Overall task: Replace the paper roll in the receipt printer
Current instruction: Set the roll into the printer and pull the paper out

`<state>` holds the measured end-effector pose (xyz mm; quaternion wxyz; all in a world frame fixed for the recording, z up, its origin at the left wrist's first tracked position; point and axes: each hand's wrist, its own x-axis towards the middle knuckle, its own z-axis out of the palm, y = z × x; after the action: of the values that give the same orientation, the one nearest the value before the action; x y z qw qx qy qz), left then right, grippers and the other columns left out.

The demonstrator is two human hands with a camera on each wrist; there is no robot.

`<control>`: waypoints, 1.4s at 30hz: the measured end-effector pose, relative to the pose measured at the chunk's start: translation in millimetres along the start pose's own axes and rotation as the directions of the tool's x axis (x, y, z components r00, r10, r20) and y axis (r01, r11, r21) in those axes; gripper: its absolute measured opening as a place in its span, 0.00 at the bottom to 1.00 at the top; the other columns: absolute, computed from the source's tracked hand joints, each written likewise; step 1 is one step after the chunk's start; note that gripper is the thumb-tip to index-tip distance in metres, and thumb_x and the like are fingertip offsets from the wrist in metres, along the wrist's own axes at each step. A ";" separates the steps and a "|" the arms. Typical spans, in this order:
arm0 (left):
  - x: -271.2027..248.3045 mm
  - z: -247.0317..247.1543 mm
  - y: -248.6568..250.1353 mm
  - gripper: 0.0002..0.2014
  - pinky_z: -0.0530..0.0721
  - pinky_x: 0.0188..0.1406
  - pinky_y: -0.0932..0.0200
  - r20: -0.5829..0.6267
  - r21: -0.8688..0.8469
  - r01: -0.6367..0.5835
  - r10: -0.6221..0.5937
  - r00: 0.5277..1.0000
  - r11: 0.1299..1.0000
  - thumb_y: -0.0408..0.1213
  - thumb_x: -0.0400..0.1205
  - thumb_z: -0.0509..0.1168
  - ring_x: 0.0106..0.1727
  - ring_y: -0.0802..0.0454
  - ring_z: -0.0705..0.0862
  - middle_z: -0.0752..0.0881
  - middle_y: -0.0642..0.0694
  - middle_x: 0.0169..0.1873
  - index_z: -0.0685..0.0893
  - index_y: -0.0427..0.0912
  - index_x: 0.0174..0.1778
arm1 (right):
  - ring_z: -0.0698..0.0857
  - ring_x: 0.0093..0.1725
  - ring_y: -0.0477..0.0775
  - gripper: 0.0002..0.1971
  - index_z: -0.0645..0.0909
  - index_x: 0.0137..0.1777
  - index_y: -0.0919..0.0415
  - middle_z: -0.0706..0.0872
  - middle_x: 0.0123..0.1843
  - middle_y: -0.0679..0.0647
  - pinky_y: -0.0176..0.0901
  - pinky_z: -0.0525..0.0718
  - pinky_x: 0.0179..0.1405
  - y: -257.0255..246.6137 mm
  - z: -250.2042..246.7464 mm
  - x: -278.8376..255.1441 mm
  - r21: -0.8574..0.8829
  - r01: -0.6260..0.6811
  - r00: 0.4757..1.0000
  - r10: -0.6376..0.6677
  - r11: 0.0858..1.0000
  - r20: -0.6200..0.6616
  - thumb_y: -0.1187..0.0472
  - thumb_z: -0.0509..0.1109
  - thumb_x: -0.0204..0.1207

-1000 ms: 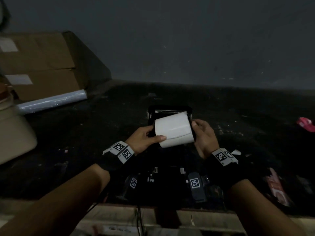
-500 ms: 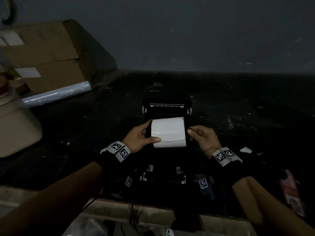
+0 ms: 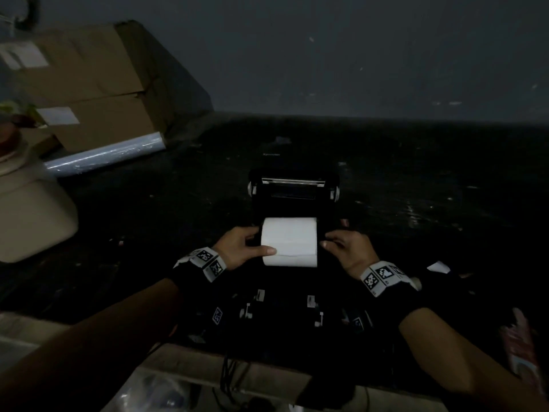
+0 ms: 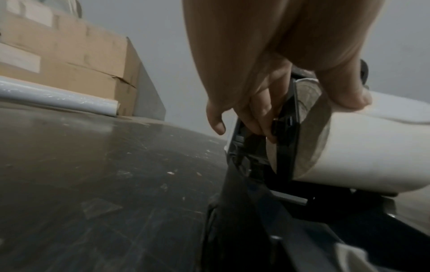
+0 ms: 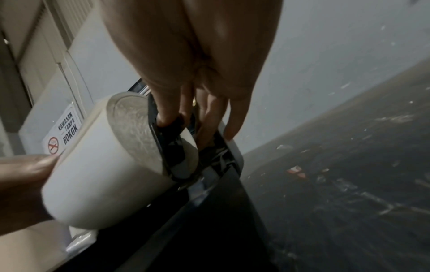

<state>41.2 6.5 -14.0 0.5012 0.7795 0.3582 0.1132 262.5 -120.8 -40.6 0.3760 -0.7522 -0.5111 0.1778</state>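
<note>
The paper roll (image 3: pixel 289 241) sits in the receipt printer (image 3: pixel 294 191), cardboard boxes (image 3: pixel 89 84) far left.

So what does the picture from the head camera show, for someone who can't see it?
Two hands lower a white paper roll into an open black receipt printer on a dark table. The left hand holds the roll's left end with its thumb across the front; the right hand is at the right end. Cardboard boxes and a plastic film roll sit far left.
</note>
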 end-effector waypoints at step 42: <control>2.5 14.9 -31.5 0.37 0.73 0.66 0.61 -0.062 0.420 -0.015 0.045 0.997 0.907 0.50 0.67 0.76 0.65 0.44 0.77 0.76 0.39 0.63 0.75 0.43 0.71 | 0.83 0.40 0.53 0.18 0.82 0.36 0.57 0.84 0.32 0.51 0.32 0.72 0.32 -23.9 20.5 -30.8 -0.264 -0.196 0.972 0.223 0.945 0.077 0.42 0.68 0.72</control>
<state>37.0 5.3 -48.7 0.3075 0.8699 0.3796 0.0685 221.2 -136.1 -39.7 0.2277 -0.8337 -0.4660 0.1893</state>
